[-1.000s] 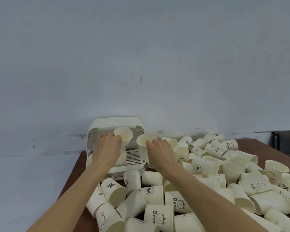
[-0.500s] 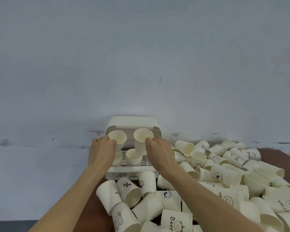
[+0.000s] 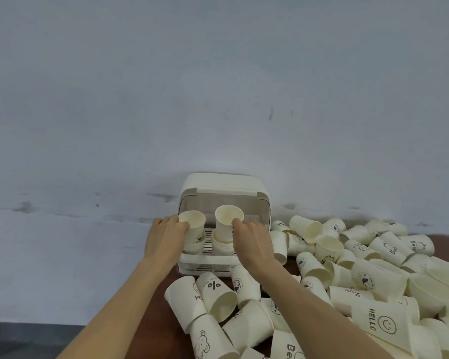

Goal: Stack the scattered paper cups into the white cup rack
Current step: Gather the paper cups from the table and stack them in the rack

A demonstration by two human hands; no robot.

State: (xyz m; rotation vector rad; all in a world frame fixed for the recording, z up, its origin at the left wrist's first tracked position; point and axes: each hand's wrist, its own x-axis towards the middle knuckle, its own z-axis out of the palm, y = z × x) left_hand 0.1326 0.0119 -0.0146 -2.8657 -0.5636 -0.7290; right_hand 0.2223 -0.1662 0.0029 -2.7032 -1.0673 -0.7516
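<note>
i have a paper cup in each hand, both upright over the white cup rack (image 3: 223, 189) at twelve o'clock. my left hand (image 3: 166, 235) has its fingers curled round the wall of the left cup (image 3: 193, 225); my right hand (image 3: 253, 238) pinches the right cup (image 3: 227, 222) at its near rim, right above a cup (image 3: 222, 244) already standing on the slatted floor, so i judge it is about to nest. these cups should be very light and thin-walled, easy to crush or dent at the mouth, so i judge the best hold is a gentle one on the side wall near the rolled rim, where the paper is stiffest.

compared with half a second ago, both cups sit a little lower and deeper in the rack's opening, and the left cup now looks partly nested in the one beneath. from three to six o'clock the scattered cups (image 3: 373, 270) lie heaped on the brown table (image 3: 151, 332).
</note>
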